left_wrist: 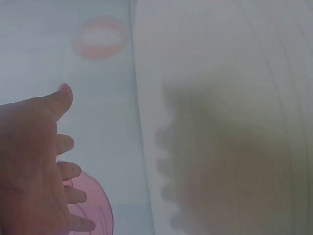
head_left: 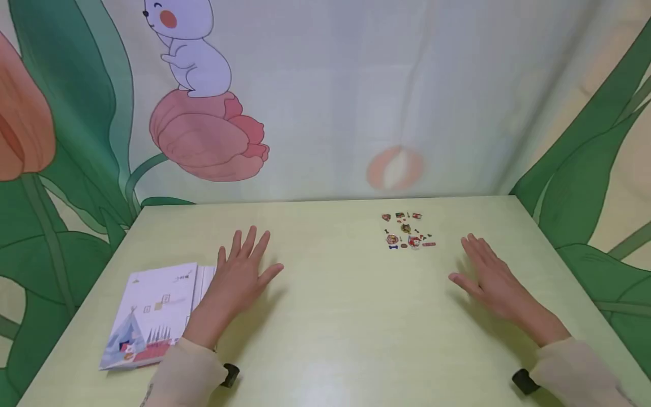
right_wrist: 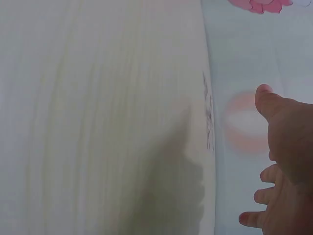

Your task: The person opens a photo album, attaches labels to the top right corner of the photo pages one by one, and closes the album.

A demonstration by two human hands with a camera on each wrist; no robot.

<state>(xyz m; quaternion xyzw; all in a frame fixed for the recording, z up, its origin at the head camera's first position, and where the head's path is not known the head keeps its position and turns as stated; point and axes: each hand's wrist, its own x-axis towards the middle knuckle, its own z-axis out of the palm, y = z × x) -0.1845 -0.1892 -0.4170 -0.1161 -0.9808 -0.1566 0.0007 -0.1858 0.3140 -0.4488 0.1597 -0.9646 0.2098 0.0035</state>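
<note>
Stickers (head_left: 405, 228): a loose cluster of small, mostly red and brown pieces, lying on the far right part of the table (head_left: 346, 316), left of the right hand (head_left: 490, 282) and apart from it.
Notebook (head_left: 157, 305): flat on the left part of the table, its white cover printed with a blue tent; a pale paper edge (head_left: 203, 278) shows along its right side, partly hidden by the left hand (head_left: 241, 277) and forearm.
Left hand: palm down above the table, fingers straight and spread, thumb well out to the right; it has hold of nothing.
Right hand: raised above the table too, fingers straight and closer together, thumb apart toward the left; nothing is in its grasp.
Sleeves: pale cuffs, left (head_left: 188, 367) and right (head_left: 574, 362), at the near side, each with a black wrist device, left (head_left: 231, 375) and right (head_left: 525, 381).
Table: light, faintly grained, carrying the shadows of both hands.
Curtain (head_left: 325, 102): beyond the far edge, printed with a white animal (head_left: 198, 62) on a pink flower (head_left: 208, 135).
</note>
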